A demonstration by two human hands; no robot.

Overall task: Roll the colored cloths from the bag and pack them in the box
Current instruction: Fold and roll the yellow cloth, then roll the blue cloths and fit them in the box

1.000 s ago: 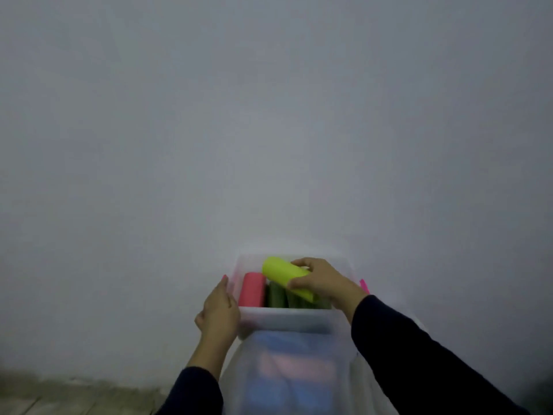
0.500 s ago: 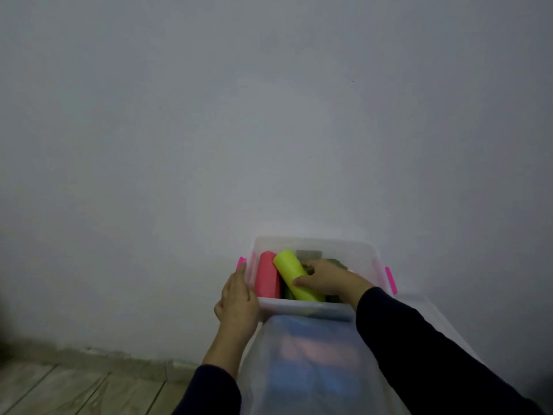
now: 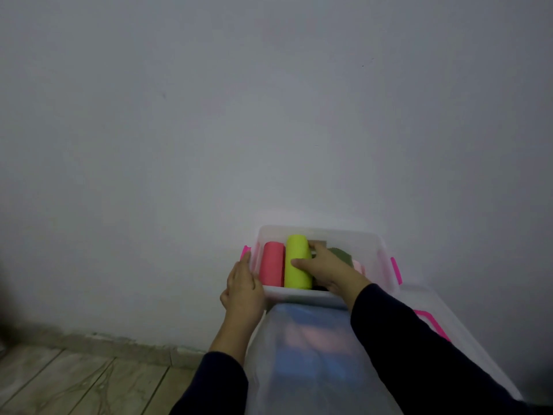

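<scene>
One plain grey wall (image 3: pixel 209 130), plank floor (image 3: pixel 74 381).

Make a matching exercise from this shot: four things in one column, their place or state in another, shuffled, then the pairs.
Things:
1. yellow-green roll
2. red roll
3. left hand
4. dark green cloth

Places or states:
A. rests on the box's outer left corner
B. leftmost in the box
C. held by the right hand
D. behind the right hand

Pairs: 1-C, 2-B, 3-A, 4-D
</scene>
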